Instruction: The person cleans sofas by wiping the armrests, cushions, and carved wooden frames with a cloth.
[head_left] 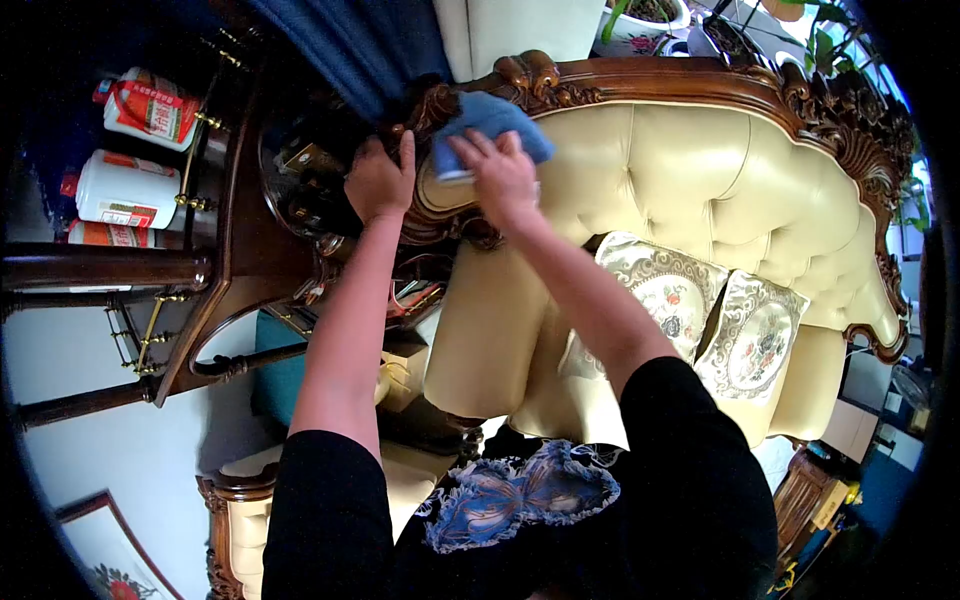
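Observation:
My right hand (503,180) is pressed on a folded blue cloth (520,135), some fingers bent over it and slightly blurred. The cloth lies against the upper left end of the cream leather sofa's tufted back (585,165), beside its carved dark wooden frame (433,108). To the left, my left hand (380,183) rests at the frame's scrolled end, thumb apart and fingers curled over the wood. Their tips are partly hidden. No cloth shows in the left hand.
Two patterned cushions (660,290) lean on the sofa. At left stands a dark wooden shelf (225,250) with brass rails and several white bottles (128,190). A blue curtain (365,50) hangs behind the sofa's end, and potted plants (650,15) stand beyond its back.

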